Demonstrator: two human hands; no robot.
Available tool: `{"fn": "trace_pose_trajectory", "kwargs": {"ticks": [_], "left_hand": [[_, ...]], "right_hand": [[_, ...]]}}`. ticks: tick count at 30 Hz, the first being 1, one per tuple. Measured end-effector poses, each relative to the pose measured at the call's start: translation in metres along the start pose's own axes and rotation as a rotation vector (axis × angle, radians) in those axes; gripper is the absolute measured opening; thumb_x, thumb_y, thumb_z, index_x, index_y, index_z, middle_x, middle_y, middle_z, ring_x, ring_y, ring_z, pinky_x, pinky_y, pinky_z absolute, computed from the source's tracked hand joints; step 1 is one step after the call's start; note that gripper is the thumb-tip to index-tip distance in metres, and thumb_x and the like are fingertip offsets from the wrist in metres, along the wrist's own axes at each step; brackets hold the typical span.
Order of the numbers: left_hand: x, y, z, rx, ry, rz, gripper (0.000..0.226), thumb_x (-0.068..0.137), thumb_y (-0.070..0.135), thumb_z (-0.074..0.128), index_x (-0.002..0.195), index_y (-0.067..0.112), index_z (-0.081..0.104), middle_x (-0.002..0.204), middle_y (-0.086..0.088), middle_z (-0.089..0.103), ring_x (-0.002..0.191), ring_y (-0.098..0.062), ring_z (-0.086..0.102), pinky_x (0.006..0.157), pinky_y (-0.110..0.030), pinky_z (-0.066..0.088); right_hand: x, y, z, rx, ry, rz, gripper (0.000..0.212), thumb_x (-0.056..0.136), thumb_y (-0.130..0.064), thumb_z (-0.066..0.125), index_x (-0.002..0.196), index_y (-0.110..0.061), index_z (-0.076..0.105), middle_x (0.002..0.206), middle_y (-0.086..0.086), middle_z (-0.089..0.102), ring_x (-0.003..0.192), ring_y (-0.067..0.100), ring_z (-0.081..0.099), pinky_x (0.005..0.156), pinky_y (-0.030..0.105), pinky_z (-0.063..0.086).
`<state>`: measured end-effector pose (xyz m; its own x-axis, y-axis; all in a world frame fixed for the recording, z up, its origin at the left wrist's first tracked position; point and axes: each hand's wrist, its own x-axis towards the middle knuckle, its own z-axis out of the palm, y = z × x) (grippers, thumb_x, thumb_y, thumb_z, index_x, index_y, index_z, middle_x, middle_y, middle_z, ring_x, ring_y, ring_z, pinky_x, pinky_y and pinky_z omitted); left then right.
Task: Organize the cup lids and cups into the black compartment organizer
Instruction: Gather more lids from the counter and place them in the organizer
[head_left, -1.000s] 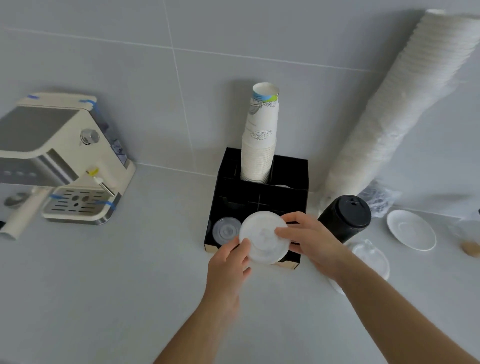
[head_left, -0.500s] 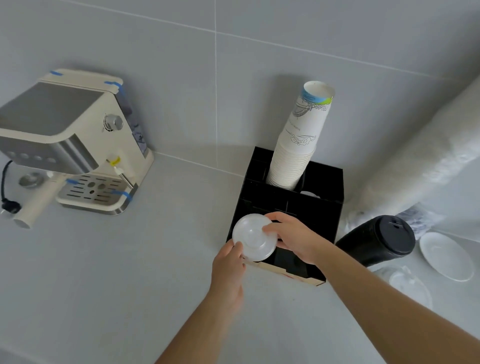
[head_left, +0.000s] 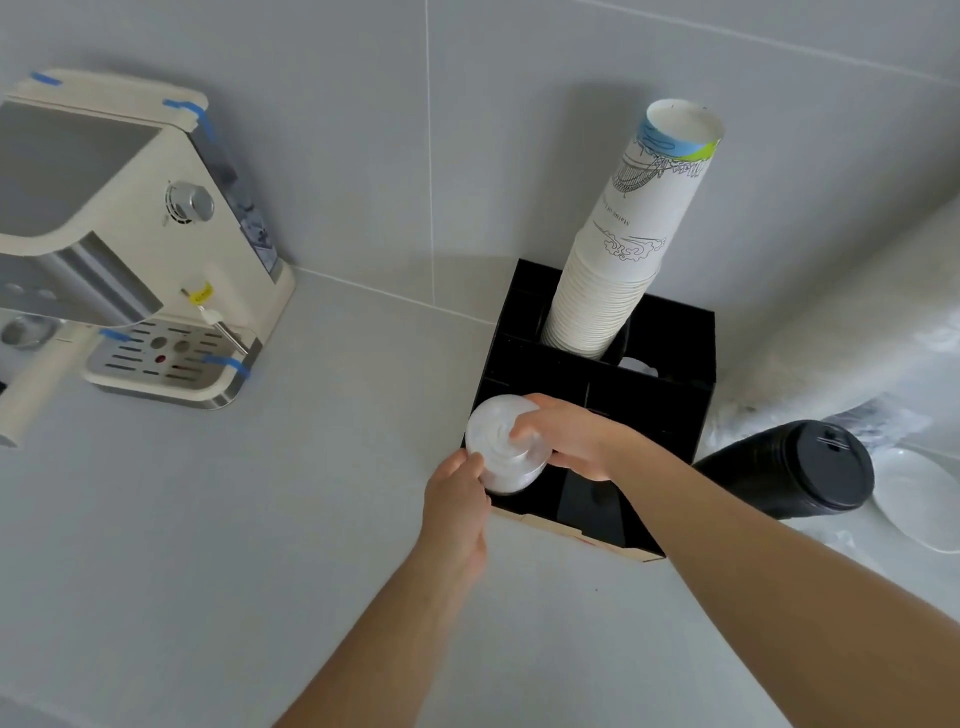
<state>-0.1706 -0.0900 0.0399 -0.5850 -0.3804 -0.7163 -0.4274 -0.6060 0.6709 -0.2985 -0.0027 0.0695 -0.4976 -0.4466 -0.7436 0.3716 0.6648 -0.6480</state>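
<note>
Translucent lids (head_left: 503, 452) between both hands' fingers (head_left: 524, 427) (over organizer (head_left: 670, 364)).

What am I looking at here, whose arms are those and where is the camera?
The camera sits on a person's head, looking forward and down, so the two bare arms are their own. There is no robot. The left hand and right hand together have a grip on a stack of clear plastic lids, right at the front left compartment of a black organizer on a grey counter. A tall stack of paper cups stands in a back compartment. To the left is a cream coffee machine; to the right, a stack of black lids lying on its side and a white saucer.
</note>
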Motion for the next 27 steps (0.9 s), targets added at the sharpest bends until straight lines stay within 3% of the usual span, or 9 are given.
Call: {"fn": "trace_pose_trajectory", "kwargs": {"ticks": [4, 8, 13, 16, 17, 19, 22, 25, 27], "left_hand": [[0.004, -0.003, 0.000, 0.025, 0.002, -0.004, 0.014, 0.093, 0.020, 0.051, 0.088, 0.017, 0.064, 0.093, 0.003, 0.060, 0.091, -0.012, 0.054, 0.088, -0.028, 0.038], [0.005, -0.007, 0.000, 0.080, 0.017, 0.001, 0.020, 0.082, 0.029, 0.056, 0.088, 0.010, 0.057, 0.089, -0.002, 0.050, 0.087, -0.016, 0.046, 0.086, -0.029, 0.036], [0.000, -0.004, -0.002, 0.193, -0.046, 0.018, 0.059, 0.074, 0.042, 0.057, 0.129, 0.019, 0.057, 0.121, 0.005, 0.061, 0.114, -0.010, 0.055, 0.100, -0.030, 0.040], [-0.005, 0.000, -0.003, 0.178, -0.036, 0.076, 0.010, 0.091, 0.024, 0.054, 0.094, 0.032, 0.059, 0.090, 0.016, 0.053, 0.085, 0.000, 0.051, 0.084, -0.023, 0.040], [-0.005, 0.000, -0.004, 0.192, -0.044, 0.093, 0.019, 0.093, 0.020, 0.053, 0.087, 0.038, 0.056, 0.089, 0.017, 0.053, 0.085, -0.001, 0.051, 0.081, -0.022, 0.040], [-0.006, -0.001, -0.004, 0.242, -0.081, 0.110, 0.026, 0.093, 0.020, 0.052, 0.109, 0.038, 0.062, 0.111, 0.016, 0.062, 0.105, -0.004, 0.055, 0.088, -0.022, 0.041], [-0.008, -0.002, -0.004, 0.273, -0.113, 0.108, 0.055, 0.094, 0.020, 0.053, 0.147, 0.025, 0.040, 0.132, 0.015, 0.050, 0.125, -0.007, 0.047, 0.103, -0.026, 0.037], [-0.007, 0.000, -0.002, 0.291, -0.114, 0.089, 0.063, 0.094, 0.021, 0.054, 0.152, 0.019, 0.030, 0.149, 0.004, 0.044, 0.136, -0.014, 0.042, 0.113, -0.033, 0.034], [-0.006, 0.001, -0.001, 0.296, -0.112, 0.079, 0.055, 0.092, 0.023, 0.054, 0.146, 0.022, 0.041, 0.145, 0.006, 0.049, 0.129, -0.011, 0.048, 0.109, -0.032, 0.036]], "right_hand": [[0.007, 0.000, 0.005, -0.060, 0.035, 0.017, 0.071, 0.066, -0.019, 0.069, 0.135, -0.024, 0.053, 0.127, 0.006, 0.064, 0.122, 0.029, 0.056, 0.110, 0.044, 0.043], [0.009, 0.007, 0.010, -0.131, 0.121, 0.007, 0.065, 0.077, -0.024, 0.074, 0.137, -0.030, 0.051, 0.127, 0.002, 0.060, 0.121, 0.026, 0.053, 0.109, 0.044, 0.043], [0.014, 0.017, 0.012, -0.176, 0.240, -0.027, 0.058, 0.079, -0.030, 0.075, 0.133, -0.024, 0.054, 0.123, 0.002, 0.062, 0.113, 0.023, 0.058, 0.098, 0.037, 0.049], [0.009, 0.014, 0.015, -0.402, 0.388, -0.093, 0.054, 0.080, -0.036, 0.074, 0.128, -0.020, 0.056, 0.112, 0.002, 0.064, 0.098, 0.021, 0.060, 0.084, 0.033, 0.053], [0.006, 0.013, 0.016, -0.466, 0.432, -0.115, 0.057, 0.079, -0.038, 0.074, 0.130, -0.020, 0.054, 0.111, 0.002, 0.064, 0.094, 0.020, 0.060, 0.077, 0.032, 0.052], [0.003, 0.014, 0.016, -0.512, 0.475, -0.149, 0.060, 0.079, -0.039, 0.073, 0.132, -0.023, 0.050, 0.112, 0.003, 0.064, 0.089, 0.020, 0.060, 0.069, 0.029, 0.050], [-0.002, 0.017, 0.014, -0.536, 0.492, -0.193, 0.052, 0.081, -0.036, 0.072, 0.128, -0.025, 0.054, 0.112, 0.003, 0.064, 0.088, 0.020, 0.060, 0.069, 0.029, 0.052], [-0.006, 0.019, 0.011, -0.590, 0.500, -0.206, 0.047, 0.083, -0.036, 0.069, 0.127, -0.023, 0.059, 0.114, 0.002, 0.064, 0.096, 0.019, 0.059, 0.077, 0.027, 0.046], [-0.007, 0.018, 0.011, -0.681, 0.485, -0.218, 0.027, 0.087, -0.035, 0.063, 0.110, -0.021, 0.063, 0.104, 0.001, 0.061, 0.097, 0.022, 0.059, 0.074, 0.026, 0.042]]}}
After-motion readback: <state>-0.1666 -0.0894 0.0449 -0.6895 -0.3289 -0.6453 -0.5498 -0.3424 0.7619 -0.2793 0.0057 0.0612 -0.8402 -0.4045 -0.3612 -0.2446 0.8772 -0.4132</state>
